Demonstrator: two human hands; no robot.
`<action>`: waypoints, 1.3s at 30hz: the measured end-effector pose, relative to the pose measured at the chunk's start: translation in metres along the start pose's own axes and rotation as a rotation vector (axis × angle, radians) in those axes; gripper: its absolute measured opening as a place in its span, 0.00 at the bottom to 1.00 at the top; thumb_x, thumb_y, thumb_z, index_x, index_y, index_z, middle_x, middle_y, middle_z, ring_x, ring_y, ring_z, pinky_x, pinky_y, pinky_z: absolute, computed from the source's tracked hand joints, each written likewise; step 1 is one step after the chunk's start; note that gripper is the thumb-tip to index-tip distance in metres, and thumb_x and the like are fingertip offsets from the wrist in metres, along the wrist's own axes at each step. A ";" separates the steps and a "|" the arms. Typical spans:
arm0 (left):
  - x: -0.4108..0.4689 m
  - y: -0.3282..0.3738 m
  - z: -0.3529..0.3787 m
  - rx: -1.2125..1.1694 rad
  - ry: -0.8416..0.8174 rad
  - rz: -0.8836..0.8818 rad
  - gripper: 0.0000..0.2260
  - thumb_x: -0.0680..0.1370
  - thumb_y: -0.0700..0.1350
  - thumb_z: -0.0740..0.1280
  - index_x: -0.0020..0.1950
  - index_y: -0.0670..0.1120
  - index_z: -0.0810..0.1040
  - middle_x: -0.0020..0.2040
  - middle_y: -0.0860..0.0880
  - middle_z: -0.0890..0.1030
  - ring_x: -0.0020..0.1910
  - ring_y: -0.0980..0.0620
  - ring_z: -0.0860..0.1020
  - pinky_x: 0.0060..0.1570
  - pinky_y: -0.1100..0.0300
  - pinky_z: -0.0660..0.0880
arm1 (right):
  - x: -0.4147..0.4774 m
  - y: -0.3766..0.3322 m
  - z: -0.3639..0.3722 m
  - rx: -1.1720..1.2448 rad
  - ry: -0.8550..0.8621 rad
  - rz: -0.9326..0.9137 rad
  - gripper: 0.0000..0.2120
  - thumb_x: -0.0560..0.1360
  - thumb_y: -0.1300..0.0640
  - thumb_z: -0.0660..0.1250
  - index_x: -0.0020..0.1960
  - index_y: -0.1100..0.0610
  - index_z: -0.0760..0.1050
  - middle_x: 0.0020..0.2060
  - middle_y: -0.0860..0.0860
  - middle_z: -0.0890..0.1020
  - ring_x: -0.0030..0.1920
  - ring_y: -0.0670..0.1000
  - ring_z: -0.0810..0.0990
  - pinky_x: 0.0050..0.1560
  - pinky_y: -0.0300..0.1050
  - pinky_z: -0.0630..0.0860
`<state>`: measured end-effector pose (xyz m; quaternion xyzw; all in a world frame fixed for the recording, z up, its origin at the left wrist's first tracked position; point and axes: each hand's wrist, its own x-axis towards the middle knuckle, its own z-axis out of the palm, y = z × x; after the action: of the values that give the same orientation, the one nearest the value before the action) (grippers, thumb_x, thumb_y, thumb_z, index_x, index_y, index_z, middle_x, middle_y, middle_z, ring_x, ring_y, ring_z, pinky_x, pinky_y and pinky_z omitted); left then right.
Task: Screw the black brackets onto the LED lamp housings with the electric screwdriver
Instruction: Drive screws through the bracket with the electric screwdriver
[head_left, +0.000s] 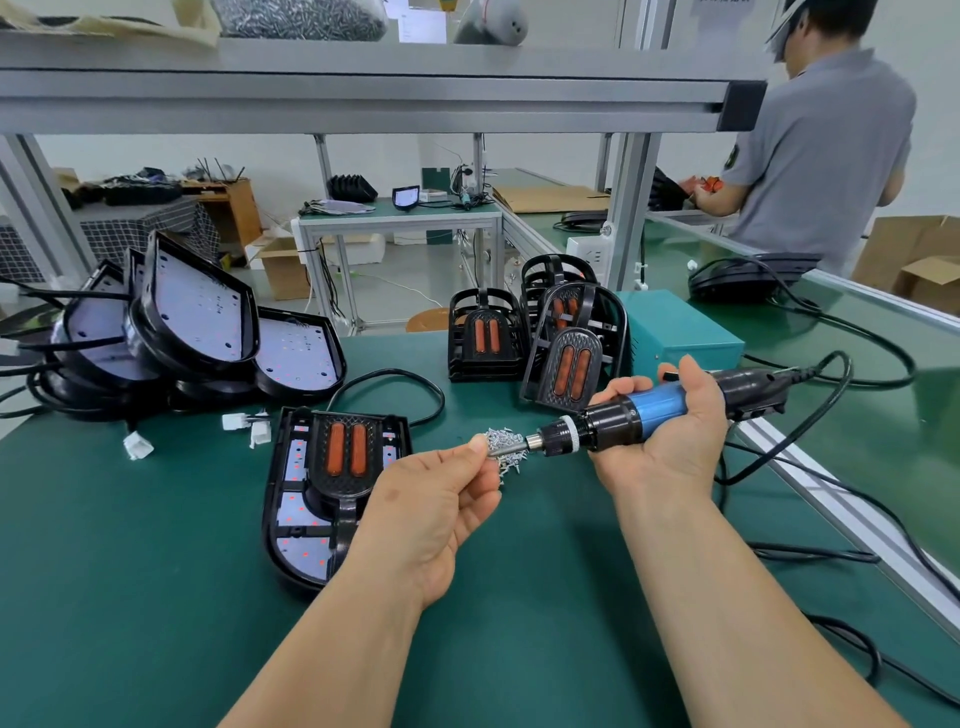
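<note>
My right hand grips the blue and black electric screwdriver, held level with its bit pointing left. At the bit's tip, my left hand pinches a small screw between thumb and fingers, just above a loose pile of silver screws on the green mat. A black LED lamp housing lies to the left of my left hand, with a black bracket with two orange strips laid in it. More brackets stand stacked behind the screws.
Several lamp housings with cables are piled at the left. A teal power box sits behind my right hand, and the screwdriver's black cable loops to the right. White connectors lie near the housing. Another person works at the back right.
</note>
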<state>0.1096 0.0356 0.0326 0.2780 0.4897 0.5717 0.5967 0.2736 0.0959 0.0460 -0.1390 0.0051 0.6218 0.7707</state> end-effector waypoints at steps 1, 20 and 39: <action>0.000 -0.001 0.001 0.003 0.009 0.009 0.07 0.77 0.42 0.71 0.40 0.41 0.79 0.30 0.49 0.82 0.27 0.59 0.79 0.28 0.66 0.77 | -0.001 0.000 0.001 -0.013 -0.012 -0.014 0.10 0.72 0.54 0.71 0.43 0.55 0.71 0.28 0.50 0.75 0.26 0.49 0.75 0.37 0.39 0.75; -0.024 -0.006 0.020 0.202 -0.078 0.032 0.28 0.59 0.58 0.75 0.53 0.43 0.80 0.46 0.48 0.84 0.42 0.56 0.83 0.43 0.64 0.80 | -0.001 0.000 0.001 0.011 0.047 -0.020 0.10 0.73 0.53 0.71 0.40 0.54 0.71 0.26 0.50 0.75 0.25 0.50 0.76 0.37 0.40 0.75; 0.017 0.046 -0.116 0.286 0.061 -0.130 0.14 0.80 0.48 0.65 0.51 0.42 0.86 0.50 0.41 0.86 0.44 0.45 0.86 0.40 0.54 0.81 | -0.006 0.011 -0.001 -0.051 0.049 -0.018 0.10 0.72 0.54 0.72 0.42 0.55 0.70 0.26 0.50 0.75 0.25 0.49 0.76 0.34 0.39 0.76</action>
<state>-0.0162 0.0344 0.0268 0.3102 0.6012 0.4645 0.5715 0.2615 0.0922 0.0436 -0.1736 0.0069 0.6111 0.7723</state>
